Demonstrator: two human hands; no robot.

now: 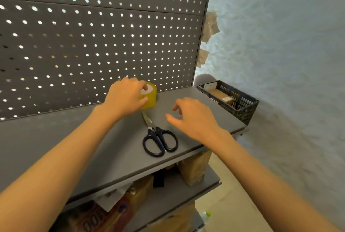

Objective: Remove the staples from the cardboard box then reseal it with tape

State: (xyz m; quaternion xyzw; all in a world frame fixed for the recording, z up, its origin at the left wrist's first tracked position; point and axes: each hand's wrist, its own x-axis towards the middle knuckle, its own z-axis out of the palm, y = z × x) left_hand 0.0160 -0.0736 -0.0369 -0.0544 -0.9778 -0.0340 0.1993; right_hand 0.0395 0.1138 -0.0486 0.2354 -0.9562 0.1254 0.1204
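A yellowish roll of clear tape lies on the grey shelf against the pegboard. My left hand is closed around the roll, with a finger in its white core. Black-handled scissors lie shut on the shelf just in front of the roll, blades pointing toward it. My right hand hovers to the right of the scissors with spread fingers and holds nothing. The task's cardboard box does not show on the shelf top.
A grey pegboard rises behind the shelf. A dark plastic crate with small boxes hangs past the shelf's right end, beside a textured white wall. Lower shelves hold brown wrapped packages and cartons.
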